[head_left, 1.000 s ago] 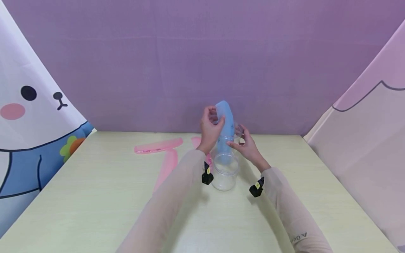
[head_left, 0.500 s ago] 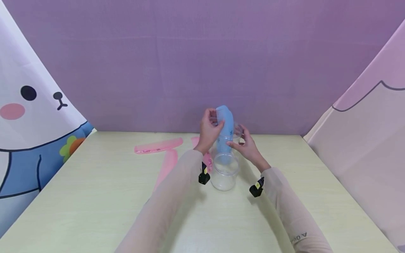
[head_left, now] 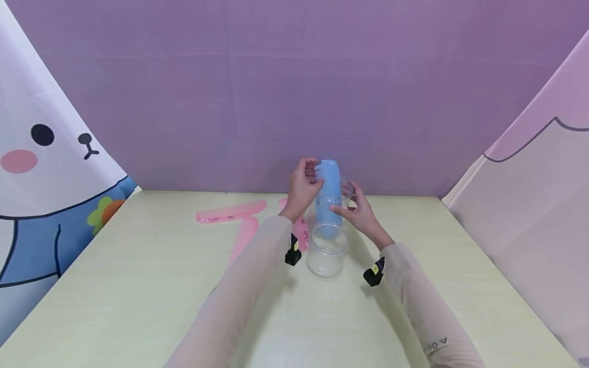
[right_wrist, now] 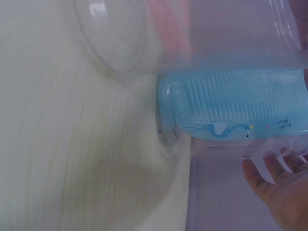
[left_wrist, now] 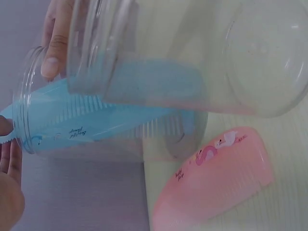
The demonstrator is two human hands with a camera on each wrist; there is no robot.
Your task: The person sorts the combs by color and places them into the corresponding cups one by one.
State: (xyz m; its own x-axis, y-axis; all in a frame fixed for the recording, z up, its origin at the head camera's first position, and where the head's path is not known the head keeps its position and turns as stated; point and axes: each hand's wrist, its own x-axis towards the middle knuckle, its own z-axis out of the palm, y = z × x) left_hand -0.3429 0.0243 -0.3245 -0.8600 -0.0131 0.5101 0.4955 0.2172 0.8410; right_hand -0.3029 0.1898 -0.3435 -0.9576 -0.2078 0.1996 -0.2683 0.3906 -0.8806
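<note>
In the head view my left hand (head_left: 303, 189) pinches the top of a blue comb (head_left: 327, 178) by its toothed side. The comb stands upright in the rear clear plastic jar (head_left: 347, 190), its top sticking out above the rim. At least two blue combs (left_wrist: 120, 127) appear to overlap inside that jar in the left wrist view. My right hand (head_left: 363, 217) holds the jar from the right, thumb in front; its fingers (right_wrist: 257, 178) lie against the far side in the right wrist view. A second clear jar (head_left: 325, 263) stands just in front, with no comb visible inside.
Left of the jars lie a pink comb (head_left: 230, 211) near the back edge, another pink comb (head_left: 244, 237) partly under my left sleeve, and a pink comb (head_left: 301, 232) beside the jars. A purple cloth (head_left: 230, 102) hangs behind the table (head_left: 138, 286).
The blue comb has sunk lower into the rear jar and turned more upright. My left hand has moved slightly down and left with it. My right hand and the jars stay put.
</note>
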